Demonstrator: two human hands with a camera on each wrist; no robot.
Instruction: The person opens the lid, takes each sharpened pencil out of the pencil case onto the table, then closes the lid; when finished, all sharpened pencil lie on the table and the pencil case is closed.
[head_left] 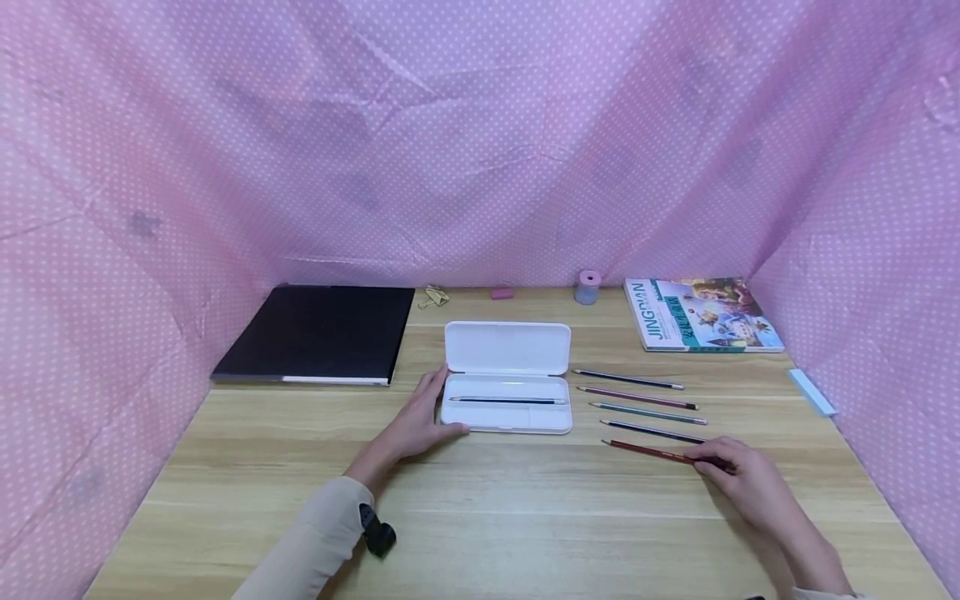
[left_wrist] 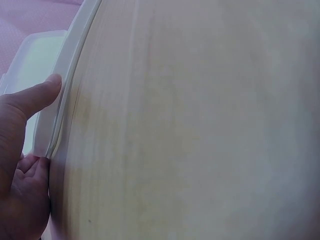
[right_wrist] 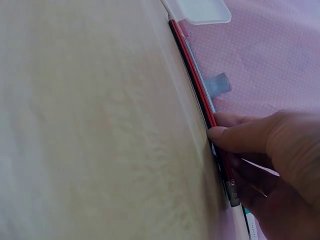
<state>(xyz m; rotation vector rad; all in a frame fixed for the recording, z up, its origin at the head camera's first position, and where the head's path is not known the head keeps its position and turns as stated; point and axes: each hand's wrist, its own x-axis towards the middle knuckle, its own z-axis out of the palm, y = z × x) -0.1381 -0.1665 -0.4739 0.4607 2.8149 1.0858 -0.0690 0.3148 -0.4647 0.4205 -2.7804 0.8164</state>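
Note:
A white pencil case [head_left: 491, 417] lies with its lid [head_left: 507, 348] raised at the back, and a dark pencil [head_left: 506, 401] rests inside. My left hand [head_left: 416, 427] grips the case by its left end, the thumb [left_wrist: 42, 95] along the front edge and the fingers at the side. To the right, my right hand [head_left: 750, 483] pinches a red and black pencil [right_wrist: 195, 82] near its eraser end between thumb and fingers. This pencil is the nearest of a row, its tip pointing left toward the case. Just behind it lies another dark pencil [head_left: 645, 430].
Farther back in the row are a green pencil [head_left: 648, 413], a purple pencil [head_left: 637, 397] and a dark blue pencil [head_left: 628, 379]. Along the back stand a black folder [head_left: 322, 333], gold clip [head_left: 433, 296], pink eraser [head_left: 502, 293], sharpener [head_left: 588, 287] and book [head_left: 705, 317]. Pink curtains enclose the table.

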